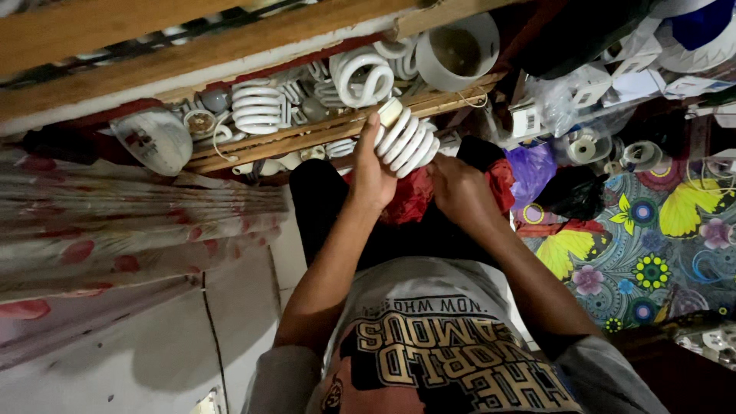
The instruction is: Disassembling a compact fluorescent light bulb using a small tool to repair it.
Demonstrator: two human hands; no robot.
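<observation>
My left hand [373, 172] grips a white spiral lamp bulb [406, 138] from the left, with the thumb pointing up along the coils. My right hand [460, 192] is curled against the bulb's lower right end, and its fingers hide that end. Both hands are held over my lap, above a red cloth [410, 195] that lies on my dark trousers. Just beyond the bulb runs a wooden tray [307, 138].
The wooden tray holds several more spiral bulbs [257, 107] and a white lamp housing [460, 50]. A rounded white lamp cover [153, 138] lies at its left end. To the right are plastic bags, white parts and a flowered mat [652, 238]. A flowered curtain [115, 222] hangs left.
</observation>
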